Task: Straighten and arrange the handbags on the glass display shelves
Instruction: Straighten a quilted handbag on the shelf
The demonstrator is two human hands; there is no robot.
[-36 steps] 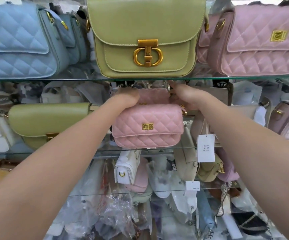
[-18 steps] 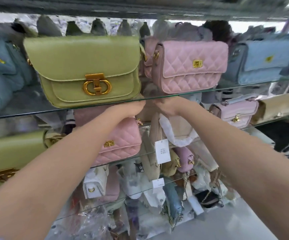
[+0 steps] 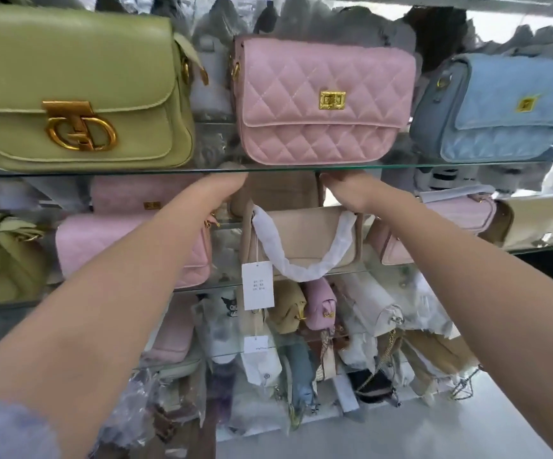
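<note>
The left hand (image 3: 222,191) and right hand (image 3: 344,193) flank a tan handbag (image 3: 278,193) on the middle glass shelf (image 3: 540,249). Their fingers are hidden behind it, so whether they grip cannot be told. Just above the fingers sits a pink quilted handbag (image 3: 324,101); just below, a beige handbag (image 3: 305,236).

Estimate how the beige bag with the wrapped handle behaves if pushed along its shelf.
Beige bag probably keeps its shape: its front looks flat, boxy. Should slide easily on the smooth glass shelf. The wrapped handle droops loosely and would likely swing.
</note>
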